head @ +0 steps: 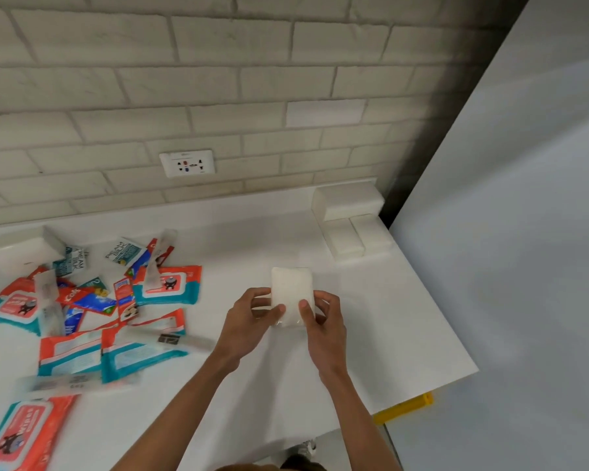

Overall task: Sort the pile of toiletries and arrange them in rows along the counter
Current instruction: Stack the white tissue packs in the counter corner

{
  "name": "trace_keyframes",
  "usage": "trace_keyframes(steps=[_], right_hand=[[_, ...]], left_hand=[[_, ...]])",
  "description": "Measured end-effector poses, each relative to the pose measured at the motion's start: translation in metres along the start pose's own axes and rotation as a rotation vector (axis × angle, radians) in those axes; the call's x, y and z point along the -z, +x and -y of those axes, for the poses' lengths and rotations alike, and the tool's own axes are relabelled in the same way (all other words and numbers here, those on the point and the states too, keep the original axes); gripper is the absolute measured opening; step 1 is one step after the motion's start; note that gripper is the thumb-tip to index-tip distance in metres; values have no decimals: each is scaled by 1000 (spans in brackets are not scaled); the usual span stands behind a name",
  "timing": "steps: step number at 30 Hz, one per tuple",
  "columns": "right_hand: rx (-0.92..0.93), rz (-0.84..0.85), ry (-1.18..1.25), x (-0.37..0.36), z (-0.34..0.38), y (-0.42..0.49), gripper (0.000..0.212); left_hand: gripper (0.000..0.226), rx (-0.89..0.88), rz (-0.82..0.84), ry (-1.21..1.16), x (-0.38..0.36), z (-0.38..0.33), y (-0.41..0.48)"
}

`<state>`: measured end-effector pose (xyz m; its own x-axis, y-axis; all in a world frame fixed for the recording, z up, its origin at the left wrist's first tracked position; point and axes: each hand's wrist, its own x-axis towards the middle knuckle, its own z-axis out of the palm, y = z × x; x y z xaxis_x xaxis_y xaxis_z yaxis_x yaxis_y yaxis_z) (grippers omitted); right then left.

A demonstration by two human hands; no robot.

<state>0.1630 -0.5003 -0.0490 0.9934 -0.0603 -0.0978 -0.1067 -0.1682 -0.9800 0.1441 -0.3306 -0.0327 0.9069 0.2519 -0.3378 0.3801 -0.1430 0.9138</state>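
Observation:
A white tissue pack (291, 290) in clear wrap is held above the white counter (371, 334), right of centre. My left hand (252, 321) grips its left edge and my right hand (323, 321) grips its right edge, thumbs on top. A pile of toiletries (92, 300) lies at the left: red-and-teal wipes packs, toothpaste boxes, small sachets and clear-wrapped items. Three white tissue packs (351, 219) are stacked at the back right corner of the counter.
Another white pack (21, 246) lies at the far left by the wall. A wipes pack (24, 433) sits near the front left edge. A wall socket (187, 163) is above the counter. The counter ends at the right, by a grey panel (524, 232).

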Motion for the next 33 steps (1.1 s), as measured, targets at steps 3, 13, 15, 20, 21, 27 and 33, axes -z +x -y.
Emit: trace_keyframes(steps=[3,13,15,20,21,27,33], right_hand=[[10,5,-18,30,-2,30,28],[74,137,-90,91,-14,113,67],[104,183,-178,97,-19,128,84],[173,222,-324,107,-30,156,103],[191,217,-337,108,-32,162,101],[307,182,-452,110,-50,196,80],[346,229,-526,114,-56,223,77]], left_hand=[[47,-23,4,-79,-33,-11,18],[54,-35,7,-116,-108,-43,76],[55,-28,-13,-97,-119,-46,89],[56,-10,-41,-68,-143,-52,117],[55,-11,-45,-64,-148,-54,122],[50,-44,-58,55,-173,-64,145],[43,-39,-21,129,-182,-69,161]])
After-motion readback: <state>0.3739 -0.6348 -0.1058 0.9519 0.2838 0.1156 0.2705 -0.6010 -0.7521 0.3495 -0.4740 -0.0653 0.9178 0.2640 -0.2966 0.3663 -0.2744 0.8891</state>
